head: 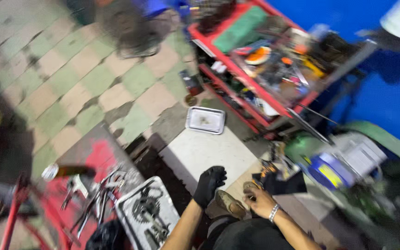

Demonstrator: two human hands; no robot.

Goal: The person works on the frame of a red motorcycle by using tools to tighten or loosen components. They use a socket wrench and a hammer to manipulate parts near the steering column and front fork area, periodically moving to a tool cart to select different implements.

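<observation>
My left hand [209, 184] wears a black glove, and its fingers are curled with nothing visible in them. It rests just above a tan shoe [230, 204] near the bottom middle. My right hand [258, 200] is bare, with a bead bracelet at the wrist, and lies just right of the shoe. Its fingers pinch a small tan part [249, 186], which is too blurred to identify. Black cloth [281, 184] and small tools lie on the floor beyond the right hand.
A white tray [130, 203] holding a chainring and parts sits at lower left, with pliers and wrenches [99, 194] beside it on red ground. A small metal tray [205, 120] lies ahead. A red tool cart [237, 69] stands at upper right, a fan [128, 28] on the tiled floor.
</observation>
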